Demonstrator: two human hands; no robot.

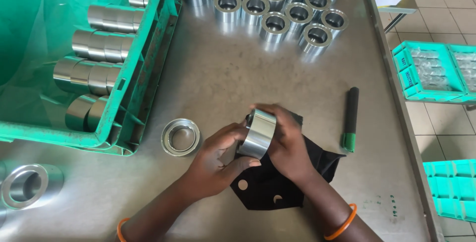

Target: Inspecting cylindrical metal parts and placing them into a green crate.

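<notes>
While a broad grey brushed-metal surface (223, 83) fills most of the frame, the large green plastic crate (144, 73) at the upper left leans on it, lined with clear film and holding rows of polished steel cylinders (99, 49) lying on their sides. At the top centre stands a tight cluster of short shiny steel rings (272, 4), all upright with bores facing up. At the right edge, off the surface, turquoise plastic trays (431, 71) hold clear-wrapped parts; one carries small pale rectangular labels on its end wall, too small to make out. Below centre lies a crumpled black cloth (277, 182). The left hand (218, 160) and right hand (287, 145) meet over it, fingers of both clamped around a single polished steel ring (258, 133), tilted, its outer wall facing the camera, just above the cloth. Judging from this, handling it well means keeping it over the cloth, gripping by the rim and turning it slowly so no face is missed. Another steel ring (181, 137) sits flat at the left of the hands, and a black marker with a green cap (351, 119) lies at the right.
</notes>
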